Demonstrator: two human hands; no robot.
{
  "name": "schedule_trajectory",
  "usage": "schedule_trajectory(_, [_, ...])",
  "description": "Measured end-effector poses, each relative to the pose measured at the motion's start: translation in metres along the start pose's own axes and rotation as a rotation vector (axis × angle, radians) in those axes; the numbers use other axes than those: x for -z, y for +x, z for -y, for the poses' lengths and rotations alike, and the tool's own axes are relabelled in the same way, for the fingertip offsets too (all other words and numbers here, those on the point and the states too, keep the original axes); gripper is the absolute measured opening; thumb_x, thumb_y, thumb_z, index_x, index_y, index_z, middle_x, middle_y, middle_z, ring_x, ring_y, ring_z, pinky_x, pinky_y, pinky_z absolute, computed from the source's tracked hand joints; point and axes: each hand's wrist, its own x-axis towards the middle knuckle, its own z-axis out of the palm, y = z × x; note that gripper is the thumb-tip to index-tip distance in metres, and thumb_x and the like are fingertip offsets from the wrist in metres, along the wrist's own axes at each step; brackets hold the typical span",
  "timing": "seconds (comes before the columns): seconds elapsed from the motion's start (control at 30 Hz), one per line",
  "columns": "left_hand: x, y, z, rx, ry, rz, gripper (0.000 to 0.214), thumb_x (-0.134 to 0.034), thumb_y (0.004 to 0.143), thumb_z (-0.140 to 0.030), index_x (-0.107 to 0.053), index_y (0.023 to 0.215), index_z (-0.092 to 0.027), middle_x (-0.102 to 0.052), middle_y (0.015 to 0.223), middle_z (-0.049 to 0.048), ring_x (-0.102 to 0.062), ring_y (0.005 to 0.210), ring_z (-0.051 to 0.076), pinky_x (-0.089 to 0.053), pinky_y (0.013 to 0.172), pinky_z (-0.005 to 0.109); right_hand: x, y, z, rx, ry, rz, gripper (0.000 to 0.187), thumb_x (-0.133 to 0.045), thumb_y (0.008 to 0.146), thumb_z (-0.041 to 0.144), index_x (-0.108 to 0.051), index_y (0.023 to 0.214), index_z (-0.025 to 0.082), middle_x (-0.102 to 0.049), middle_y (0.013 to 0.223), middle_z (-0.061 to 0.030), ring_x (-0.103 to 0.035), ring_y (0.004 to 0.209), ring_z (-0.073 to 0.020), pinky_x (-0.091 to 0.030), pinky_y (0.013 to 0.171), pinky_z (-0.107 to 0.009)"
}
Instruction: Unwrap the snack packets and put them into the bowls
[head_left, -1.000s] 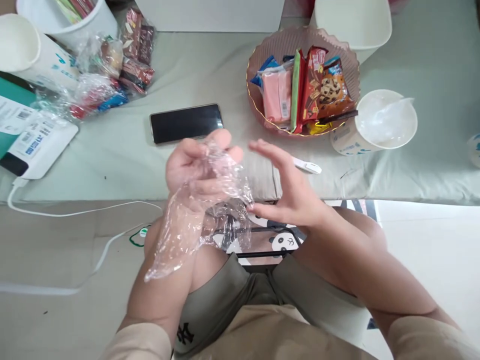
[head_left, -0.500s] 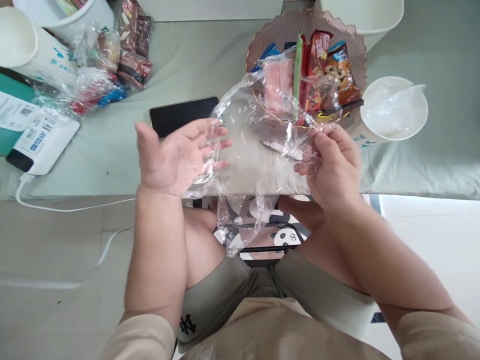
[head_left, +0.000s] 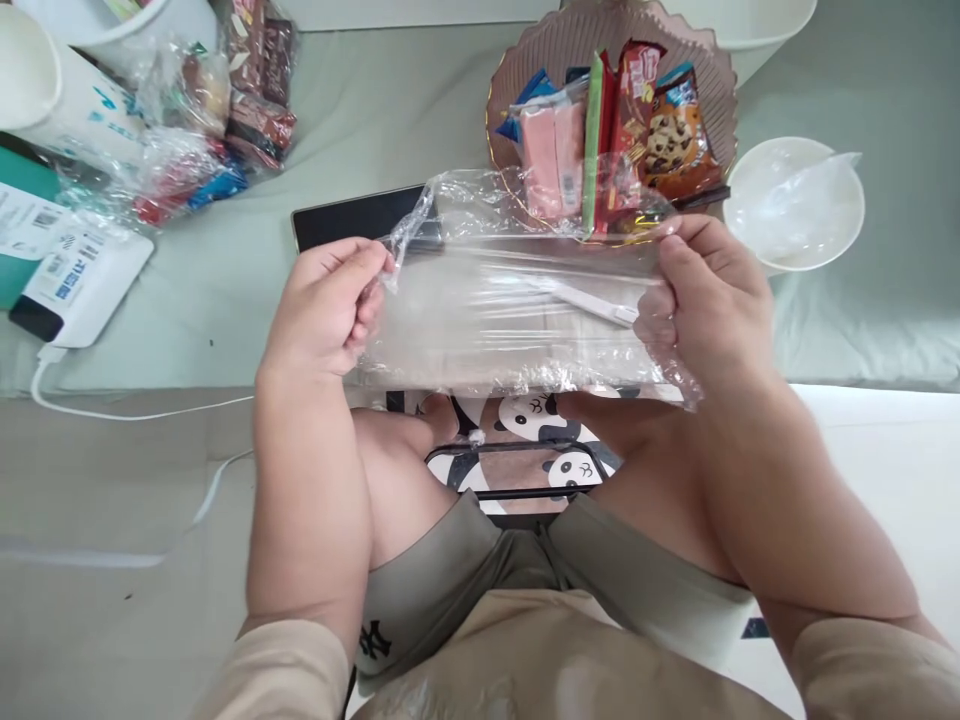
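A clear plastic food cover with a crinkled, gathered edge is pulled taut between my hands above the table's front edge. My left hand is closed on its left side, thumb pressed against the fingers. On the opposite side my right hand pinches its upper right corner, fingers curled. Through the film shows a slim white tool on the table, its kind unclear. Just behind the film stands a pink scalloped bowl of packaged snacks, among them a cookie packet and pink wafers.
A dark phone lies behind my left hand. To the right is a white paper cup with plastic inside. At left are wrapped snacks, another paper cup and a white power bank with a cable.
My left hand was spread open against the plastic cover and now grips its edge. My right hand has moved right, and the hanging, loose cover is now stretched wide.
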Motion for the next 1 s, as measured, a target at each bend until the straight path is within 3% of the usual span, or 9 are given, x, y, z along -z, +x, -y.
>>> schedule_trajectory(0.2, [-0.018, -0.004, -0.024, 0.134, -0.025, -0.199, 0.039, -0.055, 0.103, -0.033, -0.056, 0.067, -0.02, -0.031, 0.037, -0.0094, -0.016, 0.029, 0.004, -0.007, 0.031, 0.019, 0.005, 0.006, -0.004, 0.189, -0.166, -0.163, 0.012, -0.067, 0.095, 0.036, -0.06, 0.098, 0.026, -0.046, 0.056, 0.009, -0.029, 0.033, -0.0061, -0.018, 0.035, -0.024])
schedule_trajectory(0.27, [-0.022, -0.004, -0.029, 0.155, -0.058, -0.282, 0.041, -0.05, 0.104, -0.031, -0.055, 0.065, -0.02, -0.029, 0.037, -0.0091, -0.013, 0.03, 0.005, -0.006, 0.031, 0.02, 0.006, 0.002, 0.0, 0.377, -0.238, -0.254, 0.01, -0.067, 0.093, 0.033, -0.061, 0.095, 0.025, -0.055, 0.071, 0.0035, -0.046, 0.043, -0.0089, -0.029, 0.039, -0.026])
schedule_trajectory(0.33, [-0.022, -0.003, -0.029, 0.137, -0.041, -0.336, 0.04, -0.05, 0.103, -0.029, -0.056, 0.064, -0.02, -0.03, 0.037, -0.0081, -0.014, 0.03, 0.005, -0.006, 0.032, 0.022, 0.008, -0.007, 0.005, 0.59, -0.351, -0.271, 0.007, -0.063, 0.097, 0.033, -0.062, 0.095, 0.026, -0.06, 0.087, -0.0024, -0.062, 0.065, -0.0147, -0.047, 0.056, -0.032])
schedule_trajectory(0.43, [-0.019, -0.001, -0.023, 0.094, 0.041, -0.383, 0.033, -0.057, 0.096, -0.03, -0.058, 0.065, -0.021, -0.034, 0.039, -0.0066, -0.018, 0.031, 0.006, -0.005, 0.035, 0.025, 0.005, -0.024, 0.006, 0.897, -0.588, -0.087, 0.013, -0.064, 0.097, 0.038, -0.063, 0.106, 0.029, -0.066, 0.098, -0.0064, -0.068, 0.093, -0.0251, -0.054, 0.084, -0.046])
schedule_trajectory(0.5, [-0.017, 0.0, -0.018, 0.084, 0.09, -0.395, 0.028, -0.064, 0.089, -0.035, -0.059, 0.065, -0.022, -0.034, 0.041, -0.0063, -0.018, 0.032, 0.007, -0.003, 0.037, 0.027, -0.004, -0.033, -0.001, 0.973, -0.786, 0.104, 0.03, -0.068, 0.093, 0.039, -0.062, 0.12, 0.028, -0.07, 0.114, -0.0097, -0.068, 0.11, -0.0308, -0.054, 0.094, -0.05])
schedule_trajectory(0.57, [-0.016, 0.002, -0.013, 0.086, 0.124, -0.386, 0.03, -0.071, 0.082, -0.044, -0.057, 0.065, -0.024, -0.032, 0.042, -0.0066, -0.015, 0.035, 0.007, -0.001, 0.04, 0.029, -0.017, -0.038, -0.014, 0.94, -0.968, 0.222, 0.041, -0.068, 0.093, 0.035, -0.059, 0.133, 0.027, -0.067, 0.134, -0.012, -0.063, 0.128, -0.0336, -0.05, 0.105, -0.052])
schedule_trajectory(0.67, [-0.013, 0.006, -0.008, 0.097, 0.143, -0.326, 0.037, -0.078, 0.074, -0.053, -0.055, 0.066, -0.026, -0.031, 0.043, -0.0071, -0.011, 0.038, 0.007, -0.003, 0.043, 0.03, -0.036, -0.035, -0.033, 0.886, -1.139, 0.209, 0.041, -0.061, 0.096, 0.021, -0.06, 0.136, 0.03, -0.069, 0.135, -0.009, -0.06, 0.133, -0.0309, -0.042, 0.111, -0.051])
schedule_trajectory(0.87, [-0.009, 0.01, -0.005, 0.099, 0.116, -0.265, 0.04, -0.076, 0.08, -0.055, -0.05, 0.073, -0.025, -0.033, 0.046, -0.0081, -0.01, 0.04, 0.006, -0.004, 0.043, 0.03, -0.043, -0.021, -0.039, 0.738, -1.297, 0.25, 0.033, -0.054, 0.101, 0.021, -0.066, 0.131, 0.025, -0.074, 0.125, -0.0096, -0.064, 0.109, -0.0285, -0.043, 0.094, -0.043])
schedule_trajectory(1.0, [-0.005, 0.006, -0.012, 0.169, -0.001, -0.204, 0.056, -0.063, 0.087, -0.076, -0.051, 0.075, -0.023, -0.03, 0.048, -0.0086, -0.011, 0.041, 0.005, -0.001, 0.04, 0.024, -0.04, -0.021, -0.035, 0.662, -1.342, 0.322, 0.03, -0.054, 0.101, 0.024, -0.067, 0.128, 0.021, -0.073, 0.131, -0.0103, -0.065, 0.104, -0.0288, -0.04, 0.085, -0.041])
